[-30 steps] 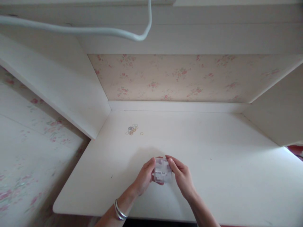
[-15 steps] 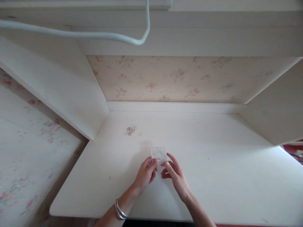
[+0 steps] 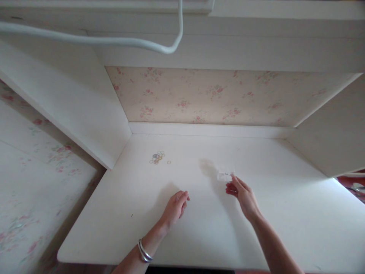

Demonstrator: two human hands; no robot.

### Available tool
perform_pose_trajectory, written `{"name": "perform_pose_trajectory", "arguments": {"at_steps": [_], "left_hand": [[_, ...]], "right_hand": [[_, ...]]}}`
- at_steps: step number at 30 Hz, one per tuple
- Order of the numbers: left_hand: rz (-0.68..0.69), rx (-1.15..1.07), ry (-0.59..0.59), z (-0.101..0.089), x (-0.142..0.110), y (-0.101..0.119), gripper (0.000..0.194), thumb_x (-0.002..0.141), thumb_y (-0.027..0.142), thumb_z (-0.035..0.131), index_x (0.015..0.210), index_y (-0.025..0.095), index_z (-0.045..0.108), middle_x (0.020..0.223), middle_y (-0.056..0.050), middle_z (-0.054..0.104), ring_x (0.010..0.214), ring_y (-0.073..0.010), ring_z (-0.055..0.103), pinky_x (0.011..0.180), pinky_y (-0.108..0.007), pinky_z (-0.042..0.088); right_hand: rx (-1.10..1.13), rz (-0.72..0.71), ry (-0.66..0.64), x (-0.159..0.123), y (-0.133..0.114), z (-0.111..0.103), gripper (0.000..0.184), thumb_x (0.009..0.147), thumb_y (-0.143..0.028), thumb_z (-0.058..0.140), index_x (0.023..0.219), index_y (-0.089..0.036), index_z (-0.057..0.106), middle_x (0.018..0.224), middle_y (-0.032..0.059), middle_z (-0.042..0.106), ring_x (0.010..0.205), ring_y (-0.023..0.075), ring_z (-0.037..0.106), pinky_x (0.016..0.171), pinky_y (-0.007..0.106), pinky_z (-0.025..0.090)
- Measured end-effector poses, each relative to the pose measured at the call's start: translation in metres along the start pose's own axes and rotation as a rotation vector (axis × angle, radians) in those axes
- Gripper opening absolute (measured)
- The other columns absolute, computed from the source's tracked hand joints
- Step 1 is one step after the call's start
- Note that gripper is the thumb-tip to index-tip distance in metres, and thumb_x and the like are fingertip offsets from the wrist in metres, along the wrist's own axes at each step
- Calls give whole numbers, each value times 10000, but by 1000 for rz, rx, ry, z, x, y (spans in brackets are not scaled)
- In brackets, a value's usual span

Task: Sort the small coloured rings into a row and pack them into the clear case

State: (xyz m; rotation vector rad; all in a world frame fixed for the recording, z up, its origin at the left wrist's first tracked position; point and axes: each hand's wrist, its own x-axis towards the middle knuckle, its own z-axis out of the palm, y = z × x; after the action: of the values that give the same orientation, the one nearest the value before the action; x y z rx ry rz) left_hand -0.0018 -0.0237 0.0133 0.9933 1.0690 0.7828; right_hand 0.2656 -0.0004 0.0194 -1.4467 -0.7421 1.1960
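Observation:
My right hand [image 3: 241, 194] is over the right half of the white desk. It pinches a small clear plastic case [image 3: 224, 176] by its right edge, thumb and forefinger together. A tiny dark spot shows on or in the case; I cannot tell what it is. Nearer the middle, my left hand [image 3: 174, 207] hovers with fingers curled and thumb against the forefinger, and nothing shows in its grip. A silver bangle [image 3: 144, 252] circles the left wrist. Farther back to the left lies a loose pile of small coloured rings [image 3: 157, 157], with one ring [image 3: 169, 162] apart on its right.
White side panels [image 3: 71, 87] bound the desk [image 3: 199, 236] left and right, with flowered wallpaper [image 3: 199, 95] behind. A thick white cable [image 3: 114, 41] hangs across the upper left. A small dark sliver [image 3: 132, 215] lies at the desk's left.
The clear case has left my left hand and moved right and slightly away from me in my right hand. My left hand stays nearly in place, its fingers now curled without the case.

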Motion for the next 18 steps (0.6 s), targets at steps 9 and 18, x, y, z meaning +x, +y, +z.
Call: {"name": "perform_pose_trajectory", "arguments": {"at_steps": [9,18], "left_hand": [[39,81,24,-1,-3,-6,387,825,536,497,759,156,531,515,84,306,410,-45,217,399,-192,164],[24,15,-6,-6,-3,-6,365,823,520,504,770,160,518,531,83,319,407,-45,225,374,-186,163]], "right_hand": [[-256,122,321,87,-9,-110,245,730,-371,632,849,-156,631,624,41,605,459,144,539,466,284,476],[-752,15,538,68,-39,-109,358,738,-518,575,778,-170,650,562,37,576,454,149,474,526,328,387]]}}
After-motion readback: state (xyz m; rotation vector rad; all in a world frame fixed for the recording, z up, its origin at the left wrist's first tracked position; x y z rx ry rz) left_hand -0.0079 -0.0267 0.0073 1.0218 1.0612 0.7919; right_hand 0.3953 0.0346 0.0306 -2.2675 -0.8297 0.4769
